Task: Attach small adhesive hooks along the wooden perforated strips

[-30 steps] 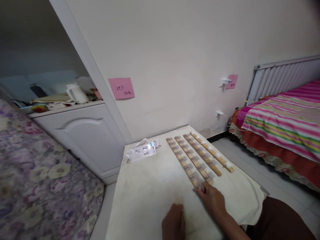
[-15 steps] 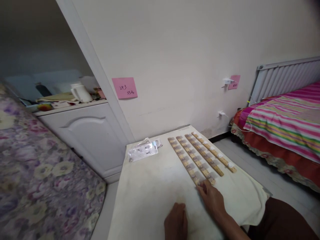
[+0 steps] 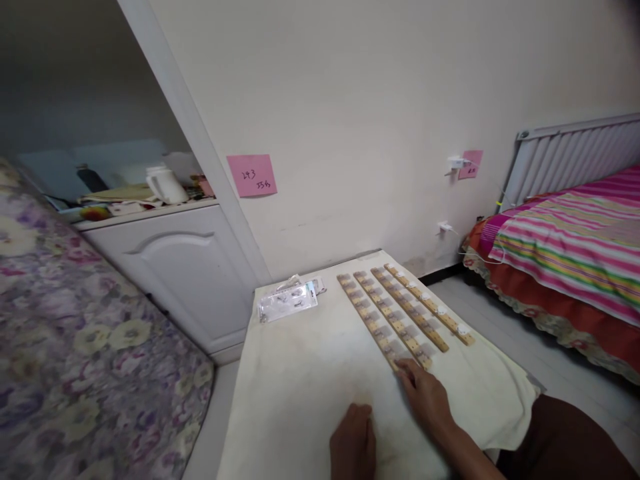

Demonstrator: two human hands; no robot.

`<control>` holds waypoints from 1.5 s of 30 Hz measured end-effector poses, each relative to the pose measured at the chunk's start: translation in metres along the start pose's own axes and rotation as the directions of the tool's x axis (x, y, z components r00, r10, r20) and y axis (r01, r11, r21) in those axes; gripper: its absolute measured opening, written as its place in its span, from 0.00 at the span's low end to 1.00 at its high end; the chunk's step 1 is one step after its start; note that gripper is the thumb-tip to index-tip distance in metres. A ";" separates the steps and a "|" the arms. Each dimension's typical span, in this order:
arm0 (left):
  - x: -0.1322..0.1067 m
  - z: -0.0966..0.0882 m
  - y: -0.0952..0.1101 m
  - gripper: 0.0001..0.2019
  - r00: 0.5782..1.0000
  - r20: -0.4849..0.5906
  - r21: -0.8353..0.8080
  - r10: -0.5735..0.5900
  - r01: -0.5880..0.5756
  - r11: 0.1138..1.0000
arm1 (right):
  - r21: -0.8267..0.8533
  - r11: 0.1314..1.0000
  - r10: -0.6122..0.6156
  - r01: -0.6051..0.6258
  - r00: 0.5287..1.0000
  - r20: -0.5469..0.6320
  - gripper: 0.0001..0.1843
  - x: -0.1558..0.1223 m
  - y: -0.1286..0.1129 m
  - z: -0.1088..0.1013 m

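Several narrow wooden strips (image 3: 373, 325) lie side by side on the cloth-covered table. Small see-through pieces sit in rows along most of them, and the rightmost wooden strip (image 3: 431, 305) bears small white round pieces. The fingers of my right hand (image 3: 426, 395) are pinched together at the near end of the leftmost strip; whatever is between the fingertips is too small to make out. My left hand (image 3: 353, 441) is closed and rests low over the table, apart from the strips. Its fingers hide anything inside.
Clear plastic packaging (image 3: 289, 303) lies at the table's far left corner. Behind the white tablecloth (image 3: 310, 360) stands a wall with plugs and pink notes (image 3: 252, 175). A floral curtain (image 3: 85, 353) hangs left; a bed (image 3: 575, 247) stands right.
The view has shifted very slightly. Both hands stay almost in place, the right one still at the near end of the leftmost strip.
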State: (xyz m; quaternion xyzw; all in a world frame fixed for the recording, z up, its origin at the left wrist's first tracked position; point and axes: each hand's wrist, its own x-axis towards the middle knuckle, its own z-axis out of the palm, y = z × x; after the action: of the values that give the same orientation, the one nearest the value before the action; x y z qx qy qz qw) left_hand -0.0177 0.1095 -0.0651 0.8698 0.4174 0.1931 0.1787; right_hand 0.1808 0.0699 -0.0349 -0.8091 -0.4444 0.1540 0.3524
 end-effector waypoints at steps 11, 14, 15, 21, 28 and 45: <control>0.000 -0.006 0.005 0.16 1.000 0.005 -0.018 -0.013 0.013 1.000 | -0.168 0.983 0.073 -0.081 0.996 -0.050 0.20 -0.017 0.013 -0.006; 0.000 -0.006 0.006 0.16 0.999 0.019 -0.017 -0.027 0.027 0.999 | -0.262 0.963 0.057 -0.070 0.997 -0.057 0.17 -0.013 0.006 -0.001; 0.000 -0.006 0.006 0.16 0.999 0.023 -0.015 -0.031 0.031 0.999 | -0.285 0.956 0.055 -0.071 0.996 -0.065 0.15 -0.013 0.003 0.000; -0.001 -0.005 0.005 0.16 0.999 0.016 -0.004 -0.041 0.041 0.999 | -0.234 0.967 0.085 -0.099 0.994 -0.070 0.12 -0.010 -0.003 -0.002; 0.000 0.001 0.001 0.16 1.000 -0.003 -0.031 -0.009 0.009 0.999 | 0.087 0.982 0.172 -0.167 0.984 -0.052 0.08 0.002 0.006 0.005; -0.001 0.001 0.003 0.15 1.000 0.003 -0.001 -0.024 0.024 1.000 | 0.763 0.212 0.294 -0.611 0.784 0.547 0.15 0.006 -0.008 0.011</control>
State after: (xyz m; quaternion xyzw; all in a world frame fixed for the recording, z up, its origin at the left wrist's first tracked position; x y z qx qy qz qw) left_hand -0.0162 0.1066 -0.0650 0.8648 0.4276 0.1900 0.1822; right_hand 0.1730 0.0827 -0.0370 -0.5332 -0.0659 0.5842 0.6084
